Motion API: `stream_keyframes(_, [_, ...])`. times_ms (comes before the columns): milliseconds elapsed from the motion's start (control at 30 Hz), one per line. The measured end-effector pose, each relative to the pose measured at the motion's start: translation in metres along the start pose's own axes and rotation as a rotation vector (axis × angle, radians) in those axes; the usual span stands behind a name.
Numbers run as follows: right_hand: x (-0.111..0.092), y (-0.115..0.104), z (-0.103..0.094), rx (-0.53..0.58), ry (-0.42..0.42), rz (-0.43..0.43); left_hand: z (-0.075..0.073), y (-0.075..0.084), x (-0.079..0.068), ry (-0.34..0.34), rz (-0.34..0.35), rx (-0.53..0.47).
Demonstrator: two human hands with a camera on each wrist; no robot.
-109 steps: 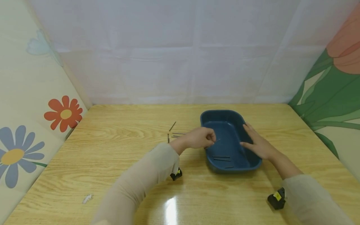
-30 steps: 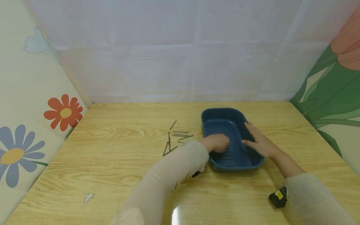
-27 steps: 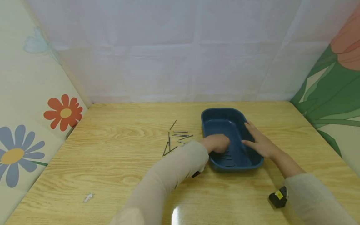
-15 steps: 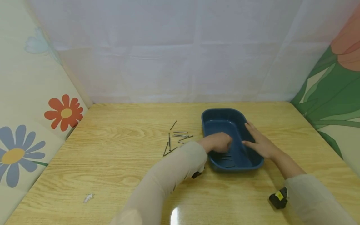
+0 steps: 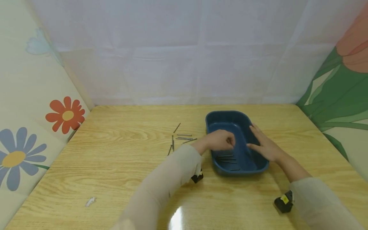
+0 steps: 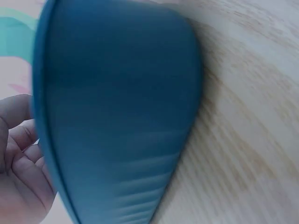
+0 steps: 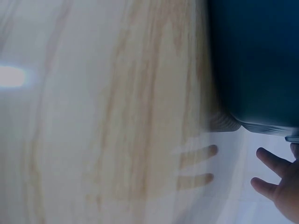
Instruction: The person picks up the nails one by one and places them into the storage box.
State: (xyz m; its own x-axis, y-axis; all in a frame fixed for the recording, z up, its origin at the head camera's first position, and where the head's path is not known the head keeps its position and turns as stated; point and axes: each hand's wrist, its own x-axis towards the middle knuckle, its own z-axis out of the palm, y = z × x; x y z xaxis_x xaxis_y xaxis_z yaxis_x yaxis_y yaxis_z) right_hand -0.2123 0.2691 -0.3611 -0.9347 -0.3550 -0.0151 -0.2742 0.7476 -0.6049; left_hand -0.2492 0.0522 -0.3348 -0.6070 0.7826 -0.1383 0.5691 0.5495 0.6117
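Observation:
A dark blue basin (image 5: 225, 117) stands on the table to the right of the middle. My left hand (image 5: 217, 140) is above its left side, fingers loosely curled with nothing visible between them. In the left wrist view the bent fingers show beside the basin's rim (image 6: 41, 112). Several dark nails (image 5: 228, 162) lie on the basin's floor near its front end. My right hand (image 5: 267, 150) rests on the right rim with fingers extended and spread. More nails (image 5: 184, 138) lie loose on the table left of the basin, some partly hidden by my left sleeve.
The wooden table (image 5: 126, 127) reaches back to a white cloth (image 5: 155, 73). A small white patch (image 5: 90, 201) marks its front left. Black wrist cameras hang under the left cuff (image 5: 197, 176) and right cuff (image 5: 284, 202). Flower-printed panels (image 5: 26, 111) flank the table.
My left hand brought a nail over the basin and reached down inside. Now it has risen and drawn back left, and another nail shows on the basin's floor. My right hand has stayed on the rim.

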Motion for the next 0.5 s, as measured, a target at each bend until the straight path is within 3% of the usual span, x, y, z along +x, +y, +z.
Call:
stream_keyframes(200, [0.001,0.000,0.000,0.002,0.000,-0.012,-0.008,-0.005,-0.015,0.028,0.008,-0.119])
stream_keyframes(500, [0.000,-0.001,-0.001,-0.012,0.003,-0.013,-0.017,-0.016,-0.038,0.045,0.020,-0.190])
